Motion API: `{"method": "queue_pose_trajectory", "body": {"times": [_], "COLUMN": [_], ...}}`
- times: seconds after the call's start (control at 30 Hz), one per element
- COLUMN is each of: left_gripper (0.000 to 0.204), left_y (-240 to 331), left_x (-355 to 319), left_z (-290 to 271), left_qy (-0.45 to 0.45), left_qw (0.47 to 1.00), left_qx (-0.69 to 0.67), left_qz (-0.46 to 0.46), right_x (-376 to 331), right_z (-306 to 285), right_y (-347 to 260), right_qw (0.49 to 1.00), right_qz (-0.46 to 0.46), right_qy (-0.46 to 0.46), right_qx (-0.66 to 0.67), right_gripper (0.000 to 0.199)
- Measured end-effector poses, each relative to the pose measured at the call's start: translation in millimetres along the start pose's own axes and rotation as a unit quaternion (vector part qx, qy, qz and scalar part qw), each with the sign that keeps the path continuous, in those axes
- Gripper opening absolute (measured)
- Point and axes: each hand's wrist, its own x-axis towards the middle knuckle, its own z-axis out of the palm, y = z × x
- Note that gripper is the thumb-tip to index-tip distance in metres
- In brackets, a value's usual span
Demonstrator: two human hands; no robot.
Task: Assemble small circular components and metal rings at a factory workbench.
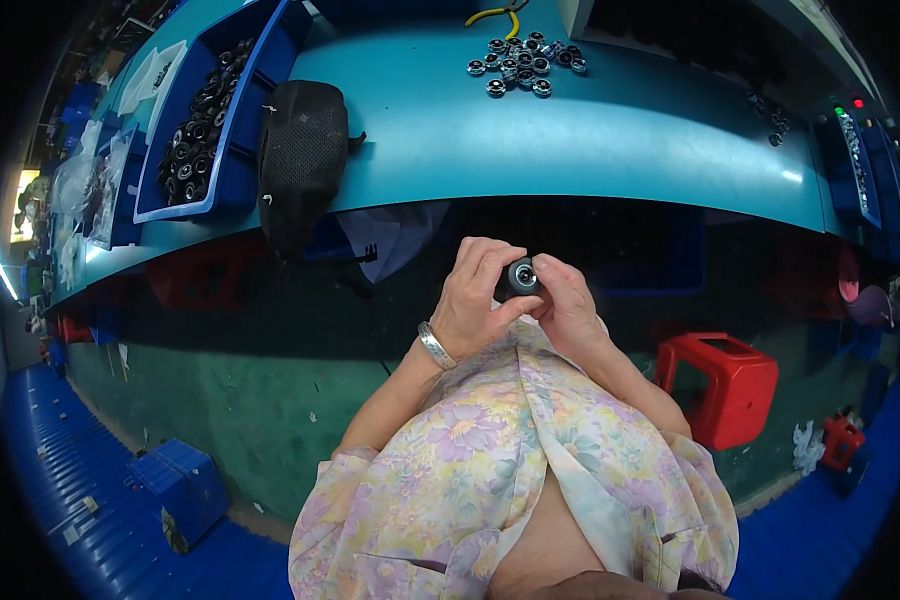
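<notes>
Between my two hands, in front of my chest, is a small round black part (520,279) with a shiny metal ring and a dark centre. My left hand (478,290) wraps its fingers and thumb round the left side of it. From the other side, the fingers of my right hand (567,297) are closed on it too. Past my hands, a loose group of similar small chrome-and-black round parts (518,68) lies on the blue-green table (430,140). What the underside of the held part looks like is hidden by my fingers.
A blue bin (247,110) full of black round parts stands at the left, beside a black mesh bag (304,140) hanging over the table edge. Yellow-handled pliers (497,14) lie at the back. To my right is a red plastic stool (735,390); a blue crate (180,485) sits at lower left.
</notes>
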Motion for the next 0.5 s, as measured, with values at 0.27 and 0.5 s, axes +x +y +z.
{"method": "queue_pose_trajectory", "body": {"times": [0.27, 0.5], "left_gripper": [0.046, 0.040], "left_y": [1.6, -8.1], "left_x": [0.7, -11.1], "left_z": [-5.3, -11.1], "left_qy": [-0.013, -0.011], "left_qw": [1.000, 0.999], "left_qx": [-0.011, -0.030], "left_qz": [0.017, -0.026], "right_x": [0.0, -2.6], "right_z": [5.1, -4.5], "right_y": [-5.4, 4.0], "right_qw": [0.999, 0.999], "right_qz": [0.014, 0.043], "right_qy": [-0.041, -0.021], "right_qx": [-0.012, -0.021], "right_gripper": [0.011, 0.024]}}
